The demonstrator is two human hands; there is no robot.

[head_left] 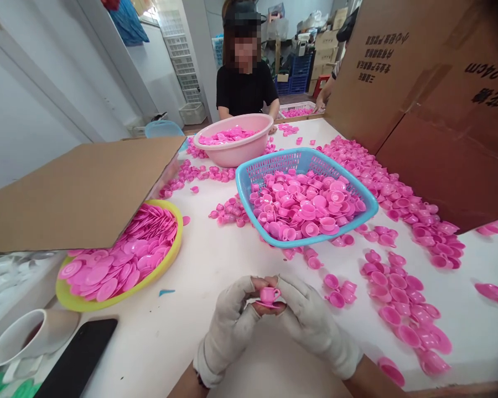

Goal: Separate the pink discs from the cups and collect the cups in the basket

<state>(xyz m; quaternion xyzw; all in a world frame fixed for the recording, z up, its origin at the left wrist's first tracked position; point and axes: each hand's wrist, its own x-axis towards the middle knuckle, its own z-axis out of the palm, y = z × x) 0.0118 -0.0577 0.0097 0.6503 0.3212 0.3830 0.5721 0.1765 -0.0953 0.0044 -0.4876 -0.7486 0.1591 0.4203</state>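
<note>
Both gloved, left hand (230, 326) and right hand (315, 326) pinch pink cup (268, 294) plus saucer (268, 304), grip nearly closed. From cup: blue basket (299, 242) at 1 o'clock, yellow basin (85, 304) near 10.

The hands (232, 320) wear 2 off-white, open-tipped gloves (319, 326) and 1 dark left-wrist band (200, 379).

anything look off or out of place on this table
One thing: a small blue scrap lies alone on the white tabletop near the yellow basin, odd beside so many pink pieces. The toy cup and saucer between the left hand and right hand show no obvious damage.
</note>
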